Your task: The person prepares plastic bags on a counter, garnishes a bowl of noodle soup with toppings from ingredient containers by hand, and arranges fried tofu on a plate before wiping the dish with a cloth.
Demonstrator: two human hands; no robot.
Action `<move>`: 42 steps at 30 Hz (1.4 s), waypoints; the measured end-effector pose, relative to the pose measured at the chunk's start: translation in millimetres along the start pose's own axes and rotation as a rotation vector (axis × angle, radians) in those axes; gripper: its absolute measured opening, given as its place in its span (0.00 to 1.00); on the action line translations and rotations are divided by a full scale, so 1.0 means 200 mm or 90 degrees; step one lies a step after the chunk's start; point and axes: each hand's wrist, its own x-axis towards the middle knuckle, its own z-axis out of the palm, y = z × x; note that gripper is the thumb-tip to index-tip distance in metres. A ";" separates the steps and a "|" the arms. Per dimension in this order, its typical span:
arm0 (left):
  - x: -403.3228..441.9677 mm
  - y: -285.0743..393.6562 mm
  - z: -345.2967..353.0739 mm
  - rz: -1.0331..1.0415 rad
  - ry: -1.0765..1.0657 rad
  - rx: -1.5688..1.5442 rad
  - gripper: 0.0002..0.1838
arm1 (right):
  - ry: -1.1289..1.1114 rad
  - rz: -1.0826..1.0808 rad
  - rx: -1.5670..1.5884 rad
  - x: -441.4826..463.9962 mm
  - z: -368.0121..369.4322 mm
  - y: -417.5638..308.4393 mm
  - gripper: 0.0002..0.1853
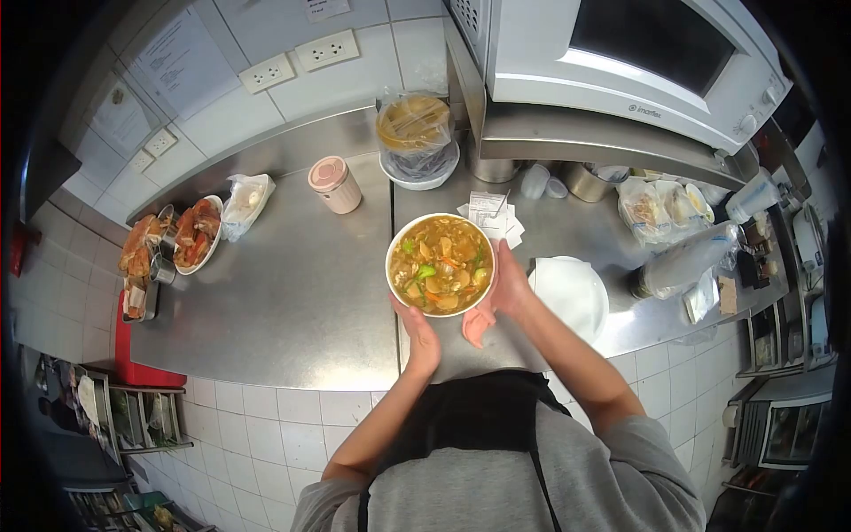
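A white bowl (390, 282) full of brown vegetable soup or stew (441, 264) is between my two hands, with green and orange pieces showing in it. My left hand (419, 339) grips its lower left side, fingers partly hidden beneath. On the right side, my right hand (509, 282) holds the rim and wall. A pink cloth (477, 326) hangs beside the bowl near my right palm; whether that hand also grips it I cannot tell. Paper slips (493, 218) lie just behind the bowl, and white plates (572, 297) sit right of my right forearm.
A pink lidded canister (335, 184) stands on the steel counter (266, 310). Behind are bagged bowls (414, 133); at left, a dish of fried food (197, 235). A microwave (620, 62) sits on a shelf above the right side. Wrapped cup stacks (687, 262) lie far right.
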 end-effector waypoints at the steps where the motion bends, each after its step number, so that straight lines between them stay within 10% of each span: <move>1: -0.01 0.01 0.01 0.007 0.012 0.011 0.42 | 0.012 -0.022 0.030 -0.04 0.02 0.07 0.29; 9: -0.06 0.00 -0.08 -0.051 -0.052 0.129 0.44 | -0.112 0.127 0.140 -0.30 0.19 0.35 0.28; 12: -0.15 0.11 -0.14 -0.082 -0.150 -0.013 0.41 | -0.403 0.214 0.101 -0.22 0.09 0.48 0.27; 15: -0.28 0.24 -0.25 -0.069 -0.238 -0.052 0.41 | -0.164 0.317 0.026 -0.33 0.30 0.43 0.26; 19: -0.33 0.13 -0.36 -0.077 -0.151 -0.075 0.30 | -0.575 0.399 0.029 -0.17 0.01 0.51 0.30; 20: -0.30 0.05 -0.42 -0.148 -0.126 -0.137 0.28 | -0.381 0.388 -0.168 -0.30 0.13 0.38 0.31; 23: -0.13 0.08 -0.51 -0.208 0.101 -0.432 0.19 | -0.376 0.381 -0.573 -0.33 0.01 0.16 0.30; 28: 0.40 0.03 -0.52 -0.200 0.123 -0.520 0.19 | -0.010 0.017 -0.922 -0.28 -0.10 0.00 0.44; 31: 0.63 -0.14 -0.37 -0.139 -0.040 -0.492 0.20 | -0.150 -0.325 -0.837 -0.06 -0.21 0.05 0.52; 42: 0.16 -0.03 -0.10 -0.159 0.050 -0.496 0.29 | -0.104 -0.305 -0.857 -0.07 -0.19 0.11 0.59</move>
